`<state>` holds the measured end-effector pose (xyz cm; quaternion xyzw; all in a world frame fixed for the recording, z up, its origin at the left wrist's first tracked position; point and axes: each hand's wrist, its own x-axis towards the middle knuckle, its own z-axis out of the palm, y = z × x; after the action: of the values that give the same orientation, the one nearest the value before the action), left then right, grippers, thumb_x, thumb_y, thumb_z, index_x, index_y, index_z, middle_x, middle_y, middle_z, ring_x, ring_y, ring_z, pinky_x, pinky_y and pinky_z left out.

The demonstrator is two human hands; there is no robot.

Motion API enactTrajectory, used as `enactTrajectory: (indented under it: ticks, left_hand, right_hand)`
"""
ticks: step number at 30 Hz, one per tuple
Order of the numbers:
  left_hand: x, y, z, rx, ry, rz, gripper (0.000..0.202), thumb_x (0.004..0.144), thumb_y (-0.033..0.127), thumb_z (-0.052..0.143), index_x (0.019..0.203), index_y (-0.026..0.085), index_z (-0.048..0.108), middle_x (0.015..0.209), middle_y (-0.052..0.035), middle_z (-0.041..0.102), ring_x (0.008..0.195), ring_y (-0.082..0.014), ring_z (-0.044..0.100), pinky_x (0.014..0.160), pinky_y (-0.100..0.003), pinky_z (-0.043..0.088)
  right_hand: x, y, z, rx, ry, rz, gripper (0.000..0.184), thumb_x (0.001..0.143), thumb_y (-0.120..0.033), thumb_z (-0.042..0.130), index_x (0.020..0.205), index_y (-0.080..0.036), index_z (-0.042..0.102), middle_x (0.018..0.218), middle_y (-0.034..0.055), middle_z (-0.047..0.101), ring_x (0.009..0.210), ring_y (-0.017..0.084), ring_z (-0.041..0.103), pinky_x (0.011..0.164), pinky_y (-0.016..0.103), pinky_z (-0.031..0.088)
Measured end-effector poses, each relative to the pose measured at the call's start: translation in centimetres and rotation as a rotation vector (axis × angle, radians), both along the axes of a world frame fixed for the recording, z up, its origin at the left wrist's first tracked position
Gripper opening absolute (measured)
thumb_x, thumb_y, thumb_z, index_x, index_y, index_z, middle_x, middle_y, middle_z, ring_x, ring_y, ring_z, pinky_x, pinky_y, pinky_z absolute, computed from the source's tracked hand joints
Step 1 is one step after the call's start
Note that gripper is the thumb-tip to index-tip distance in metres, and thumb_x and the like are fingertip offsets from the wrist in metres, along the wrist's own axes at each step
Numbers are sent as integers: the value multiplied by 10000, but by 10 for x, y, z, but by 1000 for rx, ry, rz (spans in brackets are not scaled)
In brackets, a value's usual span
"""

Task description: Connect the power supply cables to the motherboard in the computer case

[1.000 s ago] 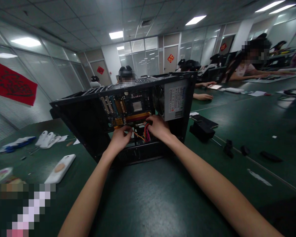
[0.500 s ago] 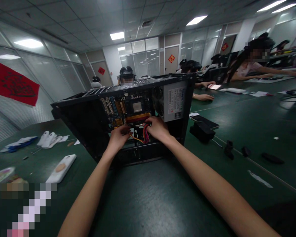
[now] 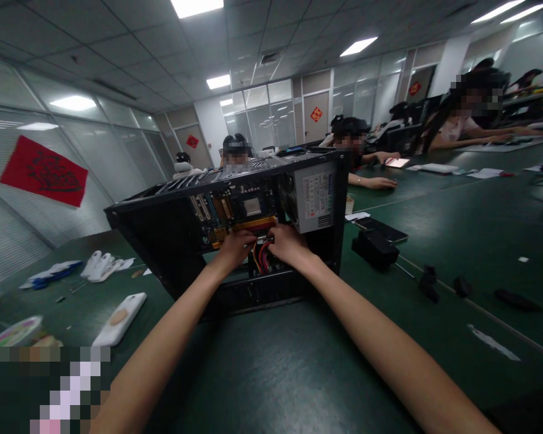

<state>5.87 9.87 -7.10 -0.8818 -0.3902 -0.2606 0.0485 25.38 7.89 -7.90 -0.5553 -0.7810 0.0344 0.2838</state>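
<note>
A black open-sided computer case (image 3: 131, 241) stands on the table in front of me. Inside it show a motherboard (image 3: 235, 211) with a silvery square at its middle and a labelled grey power supply (image 3: 317, 196) at upper right. Both my hands are inside, below the motherboard. My left hand (image 3: 235, 248) pinches at a bundle of red, yellow and black cables (image 3: 263, 258) from the left. From the right, my right hand (image 3: 290, 244) has its fingers closed on the top of the same bundle. The fingertips nearly meet, and the connector between them is mostly hidden.
On the green table (image 3: 271, 367), a white phone (image 3: 121, 319) and white gloves (image 3: 100, 265) lie to the left. A black box (image 3: 375, 247), a dark phone (image 3: 384, 229) and small black parts (image 3: 429, 283) lie right. A co-worker's hand (image 3: 380, 182) rests beyond the case.
My left hand has moved right, close to my right hand at the cables. The yellow wire that stretched left toward it is now gathered in with the bundle. The view has shifted slightly.
</note>
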Motion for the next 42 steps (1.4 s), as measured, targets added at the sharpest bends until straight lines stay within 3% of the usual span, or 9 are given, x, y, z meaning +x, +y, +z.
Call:
enactTrajectory:
  ticks: [6, 15, 21, 29, 42]
  left_hand:
    - [-5, 7, -10, -17, -73, 130, 162, 825, 171, 679, 969, 157, 752, 974, -85, 738, 934, -211, 690, 880, -329, 529]
    - [-3, 9, -16, -9, 11, 122, 197, 810, 130, 674, 992, 143, 748, 1004, -99, 725, 958, -214, 674, 888, -326, 514]
    - [-1, 4, -13, -41, 11, 222, 210, 825, 148, 653, 1017, 186, 729, 973, -72, 733, 935, -214, 678, 877, -329, 514]
    - [0, 0, -13, 14, 42, 199, 152, 819, 147, 669, 960, 150, 727, 964, -83, 719, 954, -217, 667, 859, -308, 508]
    - [5, -8, -10, 8, 77, 233, 151, 837, 165, 646, 967, 184, 719, 995, -74, 694, 972, -222, 652, 838, -296, 501]
  right_hand:
    - [-3, -1, -4, -10, -55, 28, 217, 807, -275, 610, 978, -180, 703, 1070, 115, 700, 991, 250, 652, 781, 313, 489]
    - [-1, -9, -4, -6, -114, 54, 204, 793, -240, 601, 939, -154, 716, 1006, 140, 718, 923, 264, 679, 722, 303, 491]
    - [0, -12, -4, -35, -126, 56, 191, 799, -222, 617, 945, -149, 716, 1022, 157, 713, 942, 267, 680, 745, 298, 497]
    - [-1, -13, -6, 4, -154, 59, 195, 797, -239, 613, 932, -143, 716, 1018, 161, 717, 921, 282, 687, 709, 306, 501]
    - [-1, -16, -4, -6, -155, 58, 192, 798, -241, 622, 939, -155, 719, 1004, 140, 725, 918, 268, 682, 692, 290, 483]
